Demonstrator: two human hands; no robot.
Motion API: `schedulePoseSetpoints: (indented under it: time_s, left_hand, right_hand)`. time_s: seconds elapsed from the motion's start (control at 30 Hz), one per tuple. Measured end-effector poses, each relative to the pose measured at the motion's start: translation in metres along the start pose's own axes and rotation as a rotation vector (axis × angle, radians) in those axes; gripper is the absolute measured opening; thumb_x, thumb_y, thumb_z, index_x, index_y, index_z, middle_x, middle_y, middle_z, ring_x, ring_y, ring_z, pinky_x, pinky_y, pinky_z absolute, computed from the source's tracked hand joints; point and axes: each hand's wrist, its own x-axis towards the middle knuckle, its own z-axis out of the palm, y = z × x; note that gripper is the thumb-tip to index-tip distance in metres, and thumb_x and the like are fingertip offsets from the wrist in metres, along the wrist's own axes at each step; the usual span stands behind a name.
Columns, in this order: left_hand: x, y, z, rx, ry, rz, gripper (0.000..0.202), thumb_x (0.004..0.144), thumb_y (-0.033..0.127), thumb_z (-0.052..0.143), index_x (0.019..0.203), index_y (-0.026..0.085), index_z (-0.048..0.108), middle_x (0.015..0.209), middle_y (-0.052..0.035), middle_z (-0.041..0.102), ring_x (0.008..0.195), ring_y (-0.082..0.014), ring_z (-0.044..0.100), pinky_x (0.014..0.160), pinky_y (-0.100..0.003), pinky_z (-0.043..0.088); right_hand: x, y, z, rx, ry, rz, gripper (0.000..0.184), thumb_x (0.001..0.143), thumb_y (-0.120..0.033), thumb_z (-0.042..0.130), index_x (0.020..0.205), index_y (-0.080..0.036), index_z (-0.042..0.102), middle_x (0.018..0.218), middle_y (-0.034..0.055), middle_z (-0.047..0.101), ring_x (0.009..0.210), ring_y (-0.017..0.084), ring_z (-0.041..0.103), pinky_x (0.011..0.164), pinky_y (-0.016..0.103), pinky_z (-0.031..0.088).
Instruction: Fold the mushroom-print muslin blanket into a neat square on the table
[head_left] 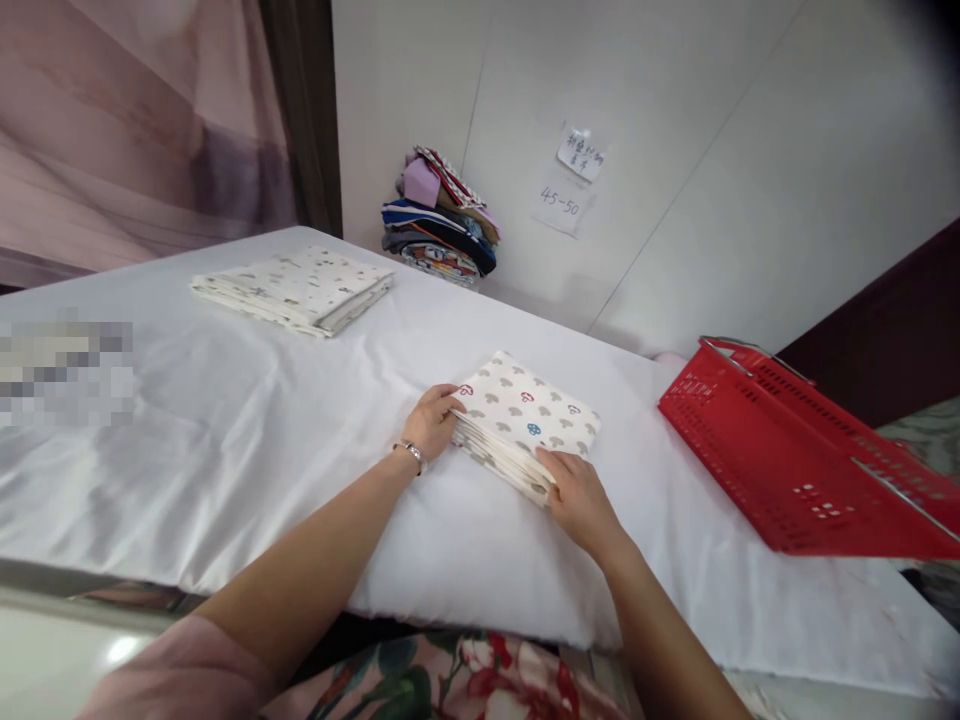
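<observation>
A folded white cloth printed with small mushrooms [529,410] lies on the white-covered table [247,430], folded into a thick stack of layers. My left hand [431,420] grips its left edge, fingers curled round the layers, a bracelet on the wrist. My right hand [577,495] holds its near right corner, fingers pressed onto the edge. Both forearms reach in from the bottom of the view.
A second folded patterned cloth [296,290] lies at the table's far left. A pile of colourful folded fabrics [442,225] rests against the white wall behind. A red plastic basket [810,455] sits on the right. A paper note [581,153] hangs on the wall.
</observation>
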Motion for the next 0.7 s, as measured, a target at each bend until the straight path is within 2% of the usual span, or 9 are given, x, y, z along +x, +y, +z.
schedulePoseSetpoints:
  time_s: [0.17,0.3,0.43,0.57,0.7]
  left_hand:
    - [0.000,-0.002,-0.001,-0.013,0.002,0.015,0.028,0.069,0.010,0.041,0.076,0.021,0.066,0.114,-0.0016,0.052,0.097,-0.0159,0.055,0.088,-0.029,0.047]
    - [0.000,-0.004,0.000,-0.016,-0.001,0.026,0.029,0.068,0.009,0.041,0.076,0.021,0.066,0.115,-0.0015,0.052,0.097,-0.0162,0.055,0.090,-0.030,0.046]
    - [0.000,-0.004,0.000,-0.012,-0.003,0.031,0.029,0.069,0.010,0.040,0.077,0.021,0.065,0.115,-0.0011,0.052,0.096,-0.0159,0.055,0.090,-0.030,0.046]
    - [0.000,-0.004,0.000,-0.009,0.004,0.026,0.028,0.069,0.010,0.041,0.076,0.021,0.065,0.115,-0.0014,0.052,0.096,-0.0158,0.056,0.089,-0.029,0.046]
    - [0.001,-0.004,-0.001,-0.006,-0.003,0.021,0.028,0.069,0.011,0.041,0.077,0.021,0.065,0.116,-0.0015,0.052,0.096,-0.0162,0.056,0.090,-0.030,0.046]
  right_hand:
    - [-0.006,-0.001,0.004,0.027,0.060,-0.017,0.060,0.070,-0.002,0.038,0.126,-0.021,0.044,0.113,0.0067,0.056,0.103,0.020,0.049,0.089,0.036,0.038]
    - [-0.005,0.004,0.007,0.164,0.156,0.033,0.041,0.079,-0.013,0.042,0.118,-0.021,0.051,0.109,0.0058,0.059,0.100,0.020,0.051,0.088,0.036,0.040]
    - [0.002,0.007,0.006,0.237,0.146,0.074,0.023,0.084,-0.023,0.044,0.100,-0.022,0.061,0.098,0.0036,0.062,0.093,0.019,0.053,0.084,0.034,0.041]
    - [0.009,0.006,0.003,0.262,0.168,0.086,0.023,0.087,-0.023,0.041,0.086,-0.022,0.063,0.087,0.0036,0.062,0.085,0.018,0.054,0.078,0.032,0.042]
    - [0.009,0.006,0.001,0.261,0.287,0.041,0.026,0.089,-0.023,0.036,0.089,-0.020,0.062,0.087,0.0057,0.060,0.085,0.018,0.053,0.077,0.032,0.043]
